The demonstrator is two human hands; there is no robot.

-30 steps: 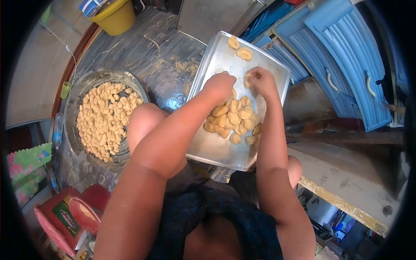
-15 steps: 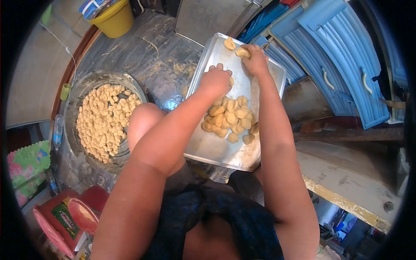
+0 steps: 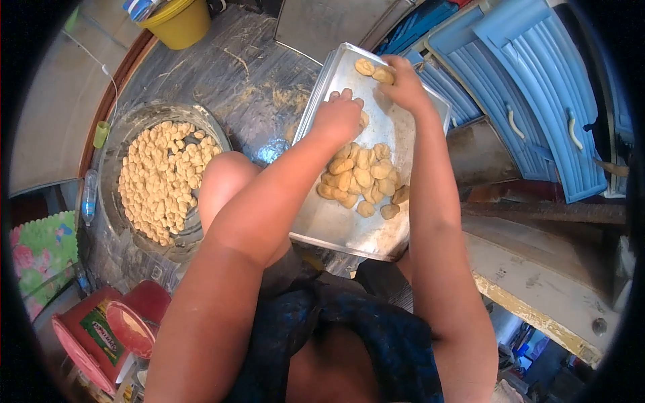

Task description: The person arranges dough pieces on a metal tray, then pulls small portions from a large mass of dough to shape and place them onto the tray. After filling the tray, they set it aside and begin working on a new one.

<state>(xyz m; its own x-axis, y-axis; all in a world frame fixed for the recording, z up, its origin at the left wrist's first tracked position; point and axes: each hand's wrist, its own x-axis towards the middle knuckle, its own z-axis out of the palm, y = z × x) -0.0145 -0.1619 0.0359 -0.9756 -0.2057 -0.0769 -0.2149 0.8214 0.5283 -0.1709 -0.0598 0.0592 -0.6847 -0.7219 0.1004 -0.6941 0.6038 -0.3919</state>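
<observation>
Bending narrowly around a tan dough piece at the far end of the metal tray, the right hand is the nearer one, the piece lying just to its left. Its long axis runs roughly along the tray's far edge, one end toward the neighbouring piece. Nearer the body, the left hand curls over another piece; whether it grips, I cannot tell.
</observation>
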